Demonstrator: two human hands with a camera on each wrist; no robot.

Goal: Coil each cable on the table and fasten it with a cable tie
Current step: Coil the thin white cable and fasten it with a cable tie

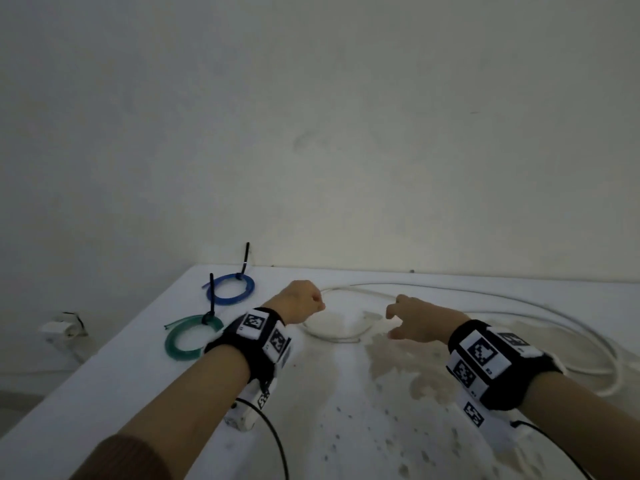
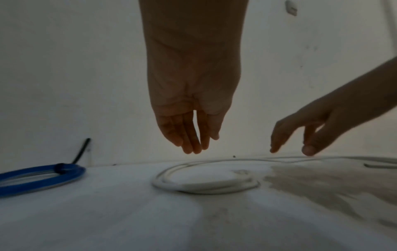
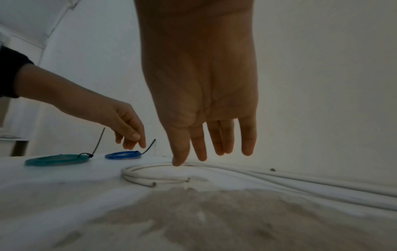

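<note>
Stained white table (image 1: 346, 427), wall socket (image 1: 60, 329)

Right hand (image 3: 199, 95) up close, hanging down, fingers (image 3: 248, 135) straight and spread a little. One fingertip right at the white cable (image 3: 137, 171) (touching or just above, hard to tell). White cable curled in a loop on the worktop (image 3: 64, 195), the rest running off to the right along the wall. Left hand (image 3: 124, 122) further back, fingers bent down, holding nothing. Below it a blue coil (image 3: 122, 155), beside that a green coil (image 3: 55, 160), each with a black cable tie (image 3: 97, 144) sticking up.
</note>
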